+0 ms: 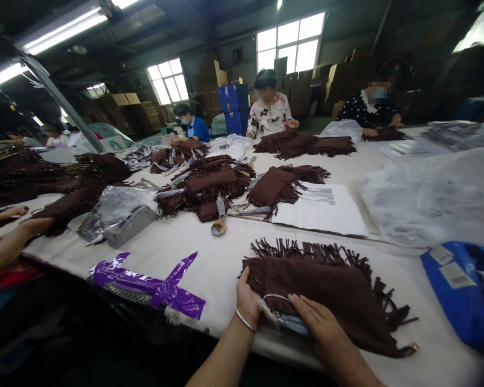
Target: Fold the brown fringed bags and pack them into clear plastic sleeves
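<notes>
A dark brown fringed bag (pixel 318 285), soft and suede-like, lies flat on the white table in front of me. My left hand (pixel 248 301), with a bangle at the wrist, grips its left edge; the thumb points up and the other fingers are partly hidden. Fingers stretched together, my right hand (pixel 317 320) rests flat on the bag's near edge. Between my hands, a grey plastic-wrapped piece (pixel 292 324) with a pale loop sticks out along that edge. Fringe spreads along the bag's far and right sides.
More brown fringed bags (pixel 212 183) are piled mid-table, beside a printed white sheet (pixel 322 209). Purple tape (pixel 149 285) marks the near edge. A blue bin (pixel 452 290) and clear plastic (pixel 435 188) are at right. A co-worker's hand (pixel 38 226) reaches in at left; others sit opposite.
</notes>
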Motion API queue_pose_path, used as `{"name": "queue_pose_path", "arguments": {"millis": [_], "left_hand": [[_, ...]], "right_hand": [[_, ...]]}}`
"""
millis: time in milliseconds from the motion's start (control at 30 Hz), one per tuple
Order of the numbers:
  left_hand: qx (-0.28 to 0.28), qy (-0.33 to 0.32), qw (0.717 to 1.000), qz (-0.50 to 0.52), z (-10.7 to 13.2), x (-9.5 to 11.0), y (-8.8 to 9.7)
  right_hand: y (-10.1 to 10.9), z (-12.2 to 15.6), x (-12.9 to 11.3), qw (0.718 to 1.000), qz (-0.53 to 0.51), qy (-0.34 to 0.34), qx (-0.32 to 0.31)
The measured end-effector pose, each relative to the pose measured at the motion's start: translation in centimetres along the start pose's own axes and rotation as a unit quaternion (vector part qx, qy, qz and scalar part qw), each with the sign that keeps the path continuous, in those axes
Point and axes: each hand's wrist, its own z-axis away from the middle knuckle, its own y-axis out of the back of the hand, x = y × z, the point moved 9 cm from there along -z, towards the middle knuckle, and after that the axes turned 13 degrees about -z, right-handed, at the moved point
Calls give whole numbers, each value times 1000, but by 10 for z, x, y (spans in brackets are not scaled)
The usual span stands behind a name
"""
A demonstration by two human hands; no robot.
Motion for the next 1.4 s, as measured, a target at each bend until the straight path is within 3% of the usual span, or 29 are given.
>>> {"name": "queue_pose_path", "arguments": {"millis": [67, 133, 167, 200, 233, 300, 367, 400, 433, 500, 667, 733, 800, 867, 933, 1000, 1067, 1133, 1267, 1400], "left_hand": [[13, -35, 999, -32, -3, 18, 3], [27, -70, 988, -138, 0, 30, 1], [26, -92, 968, -232, 2, 33, -4], [16, -117, 929, -351, 5, 33, -13], [2, -145, 865, -481, 8, 29, -24], [-32, -187, 679, -709, 13, 11, -46], [-53, -205, 506, -836, 15, -11, -58], [-57, -209, 447, -868, 15, -18, -60], [-62, -212, 406, -887, 16, -24, -61], [-73, -224, 360, -903, 18, -32, -64], [-178, -279, 315, -890, 33, -62, -90], [-230, -299, 302, -876, 42, -78, -106], [-271, -312, 287, -864, 51, -93, -123], [-300, -316, 273, -857, 54, -105, -137], [-311, -321, 269, -853, 55, -114, -150], [-315, -330, 275, -847, 55, -120, -161], [-327, -338, 287, -834, 57, -125, -168], [-344, -335, 299, -824, 60, -129, -170], [-355, -317, 305, -825, 62, -133, -163], [-337, -331, 286, -834, 64, -139, -159]], "right_hand": [[-1, 0, -4, 1000, 17, 15, -2], [-5, 0, -10, 999, 37, 36, 5], [-7, 1, -13, 998, 45, 40, 10], [-9, 2, -15, 998, 53, 40, 14], [-11, 3, -16, 997, 59, 37, 17], [-13, 7, -14, 998, 64, 24, 15], [-8, 13, -9, 998, 57, 10, 5], [-3, 17, -5, 999, 48, 2, 0], [3, 21, 0, 999, 36, -7, -8], [16, 29, 10, 999, 2, -28, -26], [42, 57, 28, 986, -115, -107, -59], [54, 73, 34, 971, -176, -159, -21], [69, 95, 43, 936, -250, -236, 72], [81, 127, 58, 852, -347, -341, 192], [78, 161, 71, 722, -456, -436, 282], [66, 182, 75, 594, -555, -491, 313], [56, 191, 76, 503, -620, -514, 312], [53, 194, 79, 452, -653, -520, 315], [62, 190, 90, 415, -674, -499, 352], [65, 184, 96, 358, -712, -476, 372]]}}
